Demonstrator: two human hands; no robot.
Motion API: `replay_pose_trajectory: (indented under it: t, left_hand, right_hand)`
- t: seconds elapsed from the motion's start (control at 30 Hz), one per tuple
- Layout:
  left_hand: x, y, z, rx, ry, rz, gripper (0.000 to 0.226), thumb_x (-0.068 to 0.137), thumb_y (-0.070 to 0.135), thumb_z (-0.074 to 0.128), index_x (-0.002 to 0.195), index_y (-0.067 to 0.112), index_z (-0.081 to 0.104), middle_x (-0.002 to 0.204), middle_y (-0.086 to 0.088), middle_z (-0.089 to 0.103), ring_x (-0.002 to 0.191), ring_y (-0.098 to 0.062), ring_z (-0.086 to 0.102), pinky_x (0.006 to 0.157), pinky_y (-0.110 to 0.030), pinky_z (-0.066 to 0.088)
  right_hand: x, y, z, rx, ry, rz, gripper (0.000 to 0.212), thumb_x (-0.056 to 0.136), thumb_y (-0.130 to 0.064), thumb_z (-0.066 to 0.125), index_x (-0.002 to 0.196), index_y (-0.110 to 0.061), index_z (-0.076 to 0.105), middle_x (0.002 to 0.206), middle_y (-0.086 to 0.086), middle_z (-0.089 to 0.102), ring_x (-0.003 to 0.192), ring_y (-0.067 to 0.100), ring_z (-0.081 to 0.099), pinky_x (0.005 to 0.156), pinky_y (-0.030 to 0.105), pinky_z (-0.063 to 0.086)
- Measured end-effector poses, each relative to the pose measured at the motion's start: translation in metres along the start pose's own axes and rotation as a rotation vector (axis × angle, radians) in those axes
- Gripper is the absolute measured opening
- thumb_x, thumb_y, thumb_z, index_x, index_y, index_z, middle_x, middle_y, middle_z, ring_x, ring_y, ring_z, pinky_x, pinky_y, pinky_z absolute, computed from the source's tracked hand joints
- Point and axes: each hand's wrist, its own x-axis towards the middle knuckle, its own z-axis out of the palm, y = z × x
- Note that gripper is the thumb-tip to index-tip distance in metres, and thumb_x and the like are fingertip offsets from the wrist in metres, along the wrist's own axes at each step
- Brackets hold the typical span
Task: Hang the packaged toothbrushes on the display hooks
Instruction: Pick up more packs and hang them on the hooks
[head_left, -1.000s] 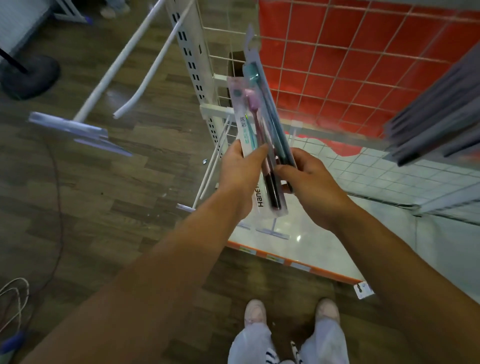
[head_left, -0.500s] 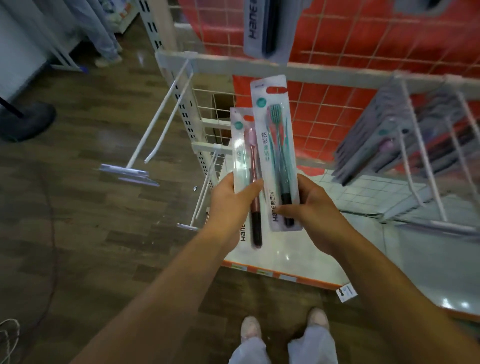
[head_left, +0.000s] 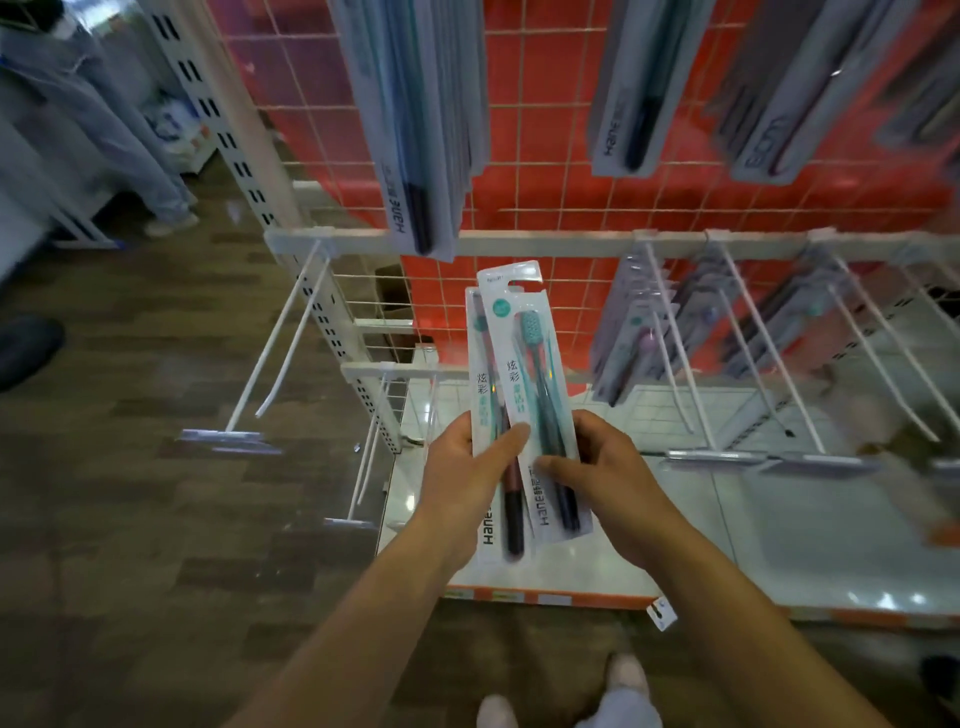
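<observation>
Tilted now rather than upright, the green toothbrush pack (head_left: 535, 395) leans its top to the left across the dark red toothbrush pack (head_left: 493, 525), where half a second ago the two stood nearly side by side; the whole rack also sits lower in the view than before.

Both packs are below the white crossbar (head_left: 545, 241), their hang tabs just under it and touching no hook. The left hand (head_left: 462, 467) grips the dark red pack by its lower half, fingers behind the card and thumb laid across the front as far as the green pack's left edge. The right hand (head_left: 602, 478) pinches the green pack low down, thumb on the front and fingers curled round the right edge. Each pack sticks up well past its grip, brush heads uppermost, and a short stretch of each card hangs below the hands.

Both cards carry "炫彩" in black down the front. "Hane" runs along the bottom of each, with further characters on the green one partly covered by the right thumb. A round teal badge sits near the green pack's top; its print is too small to read.

Above the crossbar, hanging packs (head_left: 415, 130) show the same "Hane" lettering. Off the crossbar's left end jut empty hooks (head_left: 280, 338); from its right part, hooks loaded with packs (head_left: 675, 332)
</observation>
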Motion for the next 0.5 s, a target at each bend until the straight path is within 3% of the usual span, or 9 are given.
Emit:
replay_pose_trajectory:
  t: [0.1,0.2,0.37,0.5]
  left_hand:
    - [-0.006,0.002,0.013,0.035,0.004,0.014,0.015,0.089,0.012,0.068,0.099,0.023,0.069,0.094,-0.011,0.074,0.094,-0.039,0.068,0.082,-0.051,0.058]
    - [-0.009,0.010,0.022,0.040,-0.007,0.031,0.017,0.088,0.009,0.069,0.101,0.021,0.069,0.093,-0.004,0.075,0.090,-0.026,0.072,0.079,-0.039,0.060]
    - [-0.013,0.030,0.033,0.056,0.003,0.112,0.020,0.086,0.007,0.070,0.100,0.023,0.068,0.094,0.000,0.075,0.085,-0.014,0.072,0.067,-0.021,0.057]
    - [-0.017,0.048,0.036,0.067,-0.020,0.160,0.022,0.085,0.008,0.072,0.101,0.022,0.068,0.097,-0.001,0.075,0.088,-0.016,0.072,0.074,-0.027,0.059]
  right_hand:
    - [-0.006,-0.003,-0.005,-0.038,0.065,-0.005,0.021,0.091,-0.009,0.061,0.097,-0.028,0.059,0.098,-0.001,0.069,0.090,0.011,0.068,0.080,0.026,0.055]
    - [-0.010,-0.008,-0.007,0.005,0.123,0.000,0.012,0.095,-0.018,0.058,0.097,-0.030,0.061,0.097,-0.001,0.070,0.089,0.009,0.068,0.081,0.029,0.056]
    - [-0.017,-0.026,-0.006,0.087,0.201,-0.062,0.019,0.096,-0.017,0.056,0.111,-0.026,0.064,0.104,-0.003,0.072,0.097,0.011,0.068,0.088,0.032,0.055]
    - [-0.023,-0.043,-0.007,0.094,0.247,-0.088,0.026,0.094,-0.017,0.058,0.120,-0.018,0.060,0.108,0.000,0.070,0.097,0.013,0.068,0.085,0.030,0.055]
